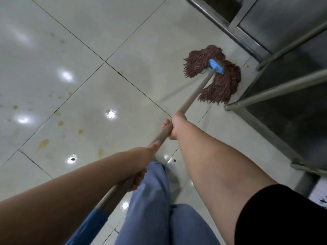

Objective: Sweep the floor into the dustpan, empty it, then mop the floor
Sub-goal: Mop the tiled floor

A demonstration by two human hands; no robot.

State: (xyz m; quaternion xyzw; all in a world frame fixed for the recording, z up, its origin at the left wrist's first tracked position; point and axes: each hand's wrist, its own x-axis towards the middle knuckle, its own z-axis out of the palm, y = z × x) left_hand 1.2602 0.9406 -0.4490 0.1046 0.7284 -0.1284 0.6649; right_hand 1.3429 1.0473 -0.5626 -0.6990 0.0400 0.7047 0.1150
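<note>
A mop with a brown string head (215, 75) and a blue clamp (216, 66) lies spread on the pale tiled floor (88, 50) at the upper right, right beside a steel frame. Its beige handle (194, 96) runs down and left toward me. My right hand (176, 124) grips the handle about halfway along. My left hand (139, 167) grips it lower down, close to my body. The handle's near end has a blue grip (85, 230). No dustpan or broom is in view.
Yellowish stains (43, 143) and small dark specks (72, 158) dot the glossy tiles at left and centre. Steel table legs and rails (283, 85) and a metal cabinet (283, 18) line the right side. My legs in blue jeans (159, 209) stand at the bottom.
</note>
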